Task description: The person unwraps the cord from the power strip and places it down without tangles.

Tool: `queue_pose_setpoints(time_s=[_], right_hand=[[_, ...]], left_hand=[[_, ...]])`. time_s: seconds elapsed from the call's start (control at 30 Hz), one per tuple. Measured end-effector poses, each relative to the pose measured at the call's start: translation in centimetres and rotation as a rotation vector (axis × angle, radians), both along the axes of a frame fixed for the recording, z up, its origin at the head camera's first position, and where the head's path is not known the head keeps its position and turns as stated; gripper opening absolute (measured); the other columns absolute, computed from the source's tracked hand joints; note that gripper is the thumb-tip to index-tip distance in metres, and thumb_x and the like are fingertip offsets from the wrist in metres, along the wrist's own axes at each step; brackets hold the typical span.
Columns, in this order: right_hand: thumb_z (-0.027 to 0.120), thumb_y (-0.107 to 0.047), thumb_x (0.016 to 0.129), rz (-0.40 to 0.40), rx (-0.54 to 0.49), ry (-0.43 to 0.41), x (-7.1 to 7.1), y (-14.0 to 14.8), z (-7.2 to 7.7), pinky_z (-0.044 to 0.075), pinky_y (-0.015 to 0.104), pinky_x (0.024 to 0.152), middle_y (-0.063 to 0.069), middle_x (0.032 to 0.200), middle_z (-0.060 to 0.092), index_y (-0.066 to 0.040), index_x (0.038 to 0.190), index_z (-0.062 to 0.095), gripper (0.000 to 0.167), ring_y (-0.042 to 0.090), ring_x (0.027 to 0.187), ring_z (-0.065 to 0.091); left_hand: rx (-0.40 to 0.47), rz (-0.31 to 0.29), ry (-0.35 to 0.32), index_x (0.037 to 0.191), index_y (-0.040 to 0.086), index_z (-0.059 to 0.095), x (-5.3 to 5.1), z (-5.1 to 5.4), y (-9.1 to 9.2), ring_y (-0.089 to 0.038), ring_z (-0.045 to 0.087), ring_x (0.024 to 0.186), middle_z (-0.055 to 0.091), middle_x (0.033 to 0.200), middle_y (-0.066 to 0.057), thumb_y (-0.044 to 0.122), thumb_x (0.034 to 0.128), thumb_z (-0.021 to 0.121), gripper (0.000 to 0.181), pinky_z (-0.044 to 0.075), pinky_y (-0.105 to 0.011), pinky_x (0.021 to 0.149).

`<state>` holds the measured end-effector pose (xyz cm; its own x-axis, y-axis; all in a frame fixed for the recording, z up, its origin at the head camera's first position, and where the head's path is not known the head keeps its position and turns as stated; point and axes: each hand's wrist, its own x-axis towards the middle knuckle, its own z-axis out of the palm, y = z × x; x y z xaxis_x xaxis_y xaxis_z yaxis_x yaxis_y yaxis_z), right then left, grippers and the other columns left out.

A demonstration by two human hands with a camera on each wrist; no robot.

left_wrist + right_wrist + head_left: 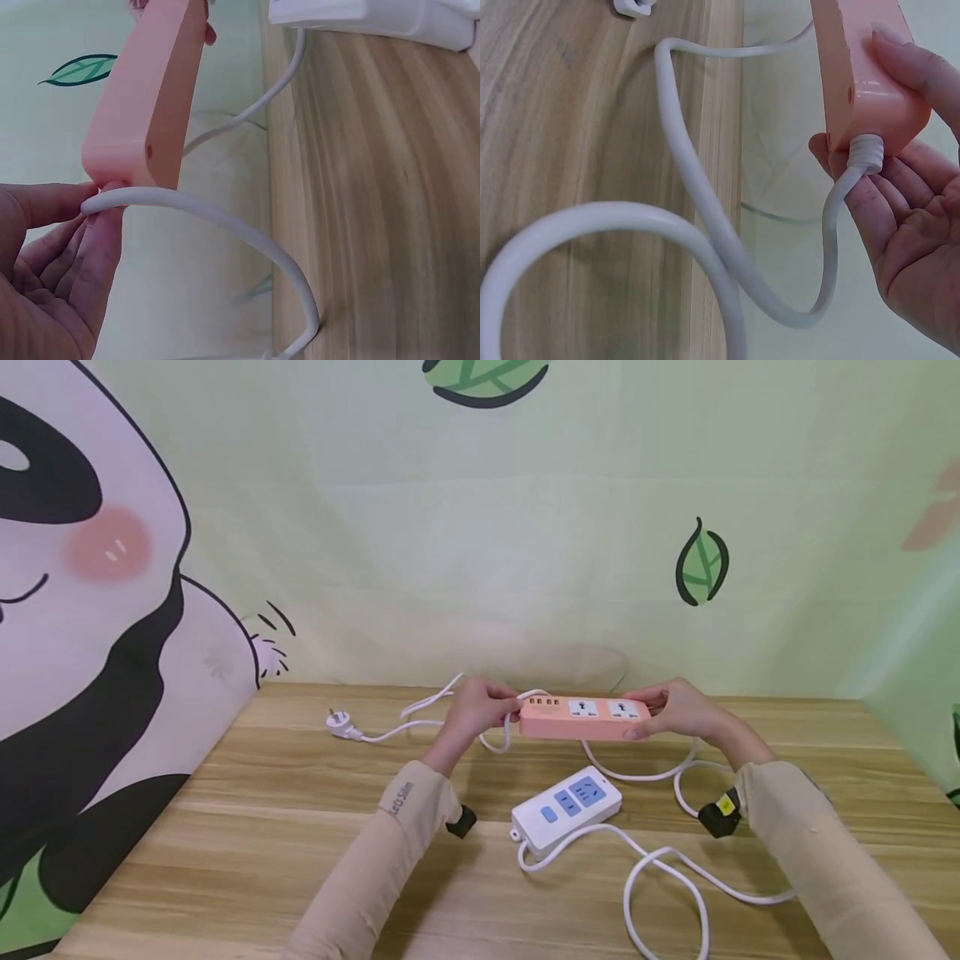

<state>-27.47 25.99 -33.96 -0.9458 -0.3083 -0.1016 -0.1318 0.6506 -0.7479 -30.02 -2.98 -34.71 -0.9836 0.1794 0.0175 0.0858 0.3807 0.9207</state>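
Note:
A pink power strip (573, 727) with white sockets and several USB ports is held up over the back of the table. My right hand (684, 710) grips its right end, thumb on the front, fingers behind, beside the cord's ribbed sleeve (866, 154). At the other end, my left hand (480, 706) pinches a white cord (225, 217) between thumb and fingers, the fingertips against the strip. The cord loops down to the table, and its white plug (341, 724) lies at the left with prongs up. Fingers hide part of the strip's left end.
A white power strip (564, 810) with blue sockets lies in front of the pink one, its white cord (701, 914) coiling to the right. A black plug-like block (720, 814) shows by the right sleeve. Behind the wooden table (247, 860) hangs a printed backdrop (375, 568).

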Motion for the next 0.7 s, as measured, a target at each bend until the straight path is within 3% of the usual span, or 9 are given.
queue_pose_setpoints(time_s=[0.23, 0.4, 0.7], right_hand=[[0.079, -0.023, 0.069, 0.014, -0.049, -0.020, -0.1, -0.3, 0.1, 0.045, 0.035, 0.086, 0.021, 0.116, 0.059, 0.004, 0.125, 0.051, 0.068, 0.025, 0.101, 0.058], [0.079, -0.025, 0.070, 0.007, -0.064, 0.010, -0.3, -0.6, 0.4, 0.046, 0.031, 0.084, 0.022, 0.117, 0.058, 0.004, 0.126, 0.051, 0.069, 0.026, 0.101, 0.058], [0.078, -0.026, 0.070, -0.065, -0.063, 0.041, -0.4, -0.8, 0.8, 0.047, 0.024, 0.075, 0.022, 0.114, 0.060, 0.004, 0.127, 0.049, 0.070, 0.016, 0.091, 0.059]], left_hand=[[0.009, 0.046, -0.011, 0.090, -0.005, 0.069, -0.7, 0.6, -0.8, -0.023, 0.067, 0.070, 0.068, 0.080, -0.019, 0.005, 0.0807, 0.066, 0.014, 0.052, -0.022, 0.057], [-0.029, 0.053, -0.029, 0.090, -0.005, 0.069, -1.2, 0.4, -1.8, -0.016, 0.064, 0.060, 0.069, 0.075, -0.017, 0.004, 0.0803, 0.065, 0.014, 0.052, -0.021, 0.055], [-0.233, -0.045, 0.001, 0.086, -0.003, 0.071, -1.4, -0.6, -4.2, -0.012, 0.061, 0.055, 0.068, 0.067, -0.010, 0.002, 0.0773, 0.065, 0.012, 0.050, -0.020, 0.052]])
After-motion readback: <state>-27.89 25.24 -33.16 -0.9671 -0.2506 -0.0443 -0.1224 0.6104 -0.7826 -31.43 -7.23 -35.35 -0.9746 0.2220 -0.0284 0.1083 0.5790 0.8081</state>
